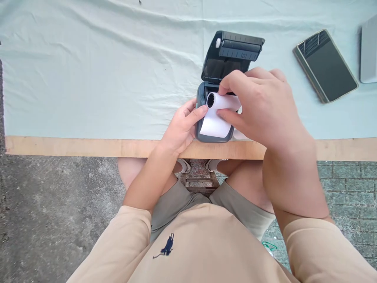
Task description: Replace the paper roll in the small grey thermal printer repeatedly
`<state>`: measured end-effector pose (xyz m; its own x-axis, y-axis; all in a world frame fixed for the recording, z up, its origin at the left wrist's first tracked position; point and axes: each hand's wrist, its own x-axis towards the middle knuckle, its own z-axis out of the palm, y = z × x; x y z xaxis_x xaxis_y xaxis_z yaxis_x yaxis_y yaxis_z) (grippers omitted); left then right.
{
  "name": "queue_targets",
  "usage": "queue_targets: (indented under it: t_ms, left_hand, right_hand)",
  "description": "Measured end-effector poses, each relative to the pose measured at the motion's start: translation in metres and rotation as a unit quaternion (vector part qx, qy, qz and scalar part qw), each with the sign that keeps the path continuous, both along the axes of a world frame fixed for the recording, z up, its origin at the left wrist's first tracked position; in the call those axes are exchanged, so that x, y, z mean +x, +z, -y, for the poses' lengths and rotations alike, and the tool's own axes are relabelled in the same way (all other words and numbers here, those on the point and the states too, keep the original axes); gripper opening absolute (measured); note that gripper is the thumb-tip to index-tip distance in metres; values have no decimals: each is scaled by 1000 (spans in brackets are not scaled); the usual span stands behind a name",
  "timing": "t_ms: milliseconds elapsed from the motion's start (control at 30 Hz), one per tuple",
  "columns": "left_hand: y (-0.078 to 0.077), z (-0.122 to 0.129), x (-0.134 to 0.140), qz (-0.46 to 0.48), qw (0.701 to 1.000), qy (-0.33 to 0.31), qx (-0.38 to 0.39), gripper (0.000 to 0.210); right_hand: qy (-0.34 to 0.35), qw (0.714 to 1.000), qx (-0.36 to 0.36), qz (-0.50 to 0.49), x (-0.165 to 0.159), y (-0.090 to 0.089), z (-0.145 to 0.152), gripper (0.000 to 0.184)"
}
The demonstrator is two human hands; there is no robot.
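A small dark label printer lies near the table's front edge with its lid raised. My left hand grips the printer's left side, thumb on the upper rim by the paper. Between the thumb and fingers of my right hand is a white paper roll, held at the printer's opening. The roll's dark hollow core faces left, and a loose strip of its paper hangs over the printer's front. My right hand hides the roll's right end and part of the printer.
A smartphone rests to the right on the pale cloth. Beyond it, a grey flat object is cut off by the frame. The wooden table edge runs above my legs.
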<state>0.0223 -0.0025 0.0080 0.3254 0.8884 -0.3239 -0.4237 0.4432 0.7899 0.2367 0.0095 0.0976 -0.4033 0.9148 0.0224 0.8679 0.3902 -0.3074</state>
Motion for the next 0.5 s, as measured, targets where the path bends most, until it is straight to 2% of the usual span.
queue_targets:
  t_ms: [267,367,433,500]
  left_hand:
    - [1,0,1,1,1000,4,0,64]
    - [0,0,1,8,1000,3,7,60]
    - [0,0,1,10,1000,-4,11,58]
    - [-1,0,0,10,1000,-9,11,59]
  right_hand:
    - [-40,997,-40,46,-17,13,-4,30]
    - [-21,1000,-10,11,-5,9,3,20]
    - [12,1000,14,-11,5,4,12,12]
    - [53,998,13,-21,11,-3,20,13]
